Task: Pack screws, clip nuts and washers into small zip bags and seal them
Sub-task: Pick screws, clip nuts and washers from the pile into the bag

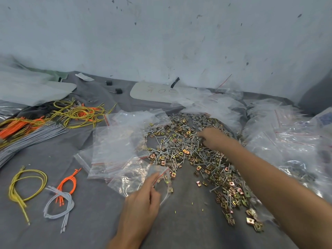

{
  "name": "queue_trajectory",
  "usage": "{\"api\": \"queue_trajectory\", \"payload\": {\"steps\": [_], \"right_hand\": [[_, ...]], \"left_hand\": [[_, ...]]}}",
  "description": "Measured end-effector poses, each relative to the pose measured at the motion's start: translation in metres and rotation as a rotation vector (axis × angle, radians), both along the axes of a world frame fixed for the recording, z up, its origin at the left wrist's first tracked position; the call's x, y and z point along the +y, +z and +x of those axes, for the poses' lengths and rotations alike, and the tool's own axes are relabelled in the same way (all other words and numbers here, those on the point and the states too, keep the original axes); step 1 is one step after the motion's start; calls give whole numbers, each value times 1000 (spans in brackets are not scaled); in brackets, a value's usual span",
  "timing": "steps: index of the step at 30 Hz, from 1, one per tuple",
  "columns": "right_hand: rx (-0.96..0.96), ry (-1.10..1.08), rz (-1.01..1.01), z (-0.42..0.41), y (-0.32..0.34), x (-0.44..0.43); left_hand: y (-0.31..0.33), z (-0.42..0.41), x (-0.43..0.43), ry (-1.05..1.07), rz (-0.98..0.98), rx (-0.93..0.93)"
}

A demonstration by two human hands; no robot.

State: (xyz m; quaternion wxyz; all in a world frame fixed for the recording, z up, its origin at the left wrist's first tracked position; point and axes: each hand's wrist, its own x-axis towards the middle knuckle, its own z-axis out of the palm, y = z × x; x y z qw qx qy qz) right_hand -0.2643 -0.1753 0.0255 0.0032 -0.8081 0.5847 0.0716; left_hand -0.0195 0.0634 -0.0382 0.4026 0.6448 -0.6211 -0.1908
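While a person's left hand [142, 198] pinches the red-striped mouth of a small zip bag [166, 186] between thumb and fingers near the front of the cloth-covered table [179, 227], the right hand [213, 138] reaches across into a wide heap of loose hardware, its fingers bent down among the pieces; whether they have hold of anything cannot be told. The held bag lies just off the heap's near-left edge and shows at least two clip nuts inside. Silver screws [179, 151], brass-coloured clip nuts [231, 193] and grey washers [199, 120] lie mixed together, the washers thickest at the far side beyond the right hand. Empty zip bags [115, 146] are piled just left of the heap, beside the left hand. Clear bags [287, 139] are stacked along the right side. Yellow wires [80, 114], orange wires [10, 131] and grey wires [27, 141] cover the table's left, with smaller loops of each colour nearer the front. A white board [154, 92] lies by the wall [179, 42].
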Motion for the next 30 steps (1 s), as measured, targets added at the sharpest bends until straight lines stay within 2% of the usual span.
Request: {"api": "queue_trajectory", "payload": {"steps": [8, 13, 18, 23, 25, 28, 30], "right_hand": [[-75, -44, -73, -4, -9, 4], [-165, -93, -34, -8, -7, 7], [-115, -110, 7, -9, -5, 7], [-172, -135, 69, -12, -4, 8], [-286, -165, 13, -11, -1, 15], [-722, -239, -68, -1, 12, 43], [-972, -220, -47, 11, 22, 74]], "left_hand": [[2, 0, 1, -9, 6, 0], [0, 0, 1, -18, 13, -2], [0, 0, 0, -8, 6, -1], [3, 0, 2, -24, 30, -4], [3, 1, 2, -18, 33, 9], [4, 0, 2, -17, 34, 16], [4, -1, 3, -21, 20, 9]]}}
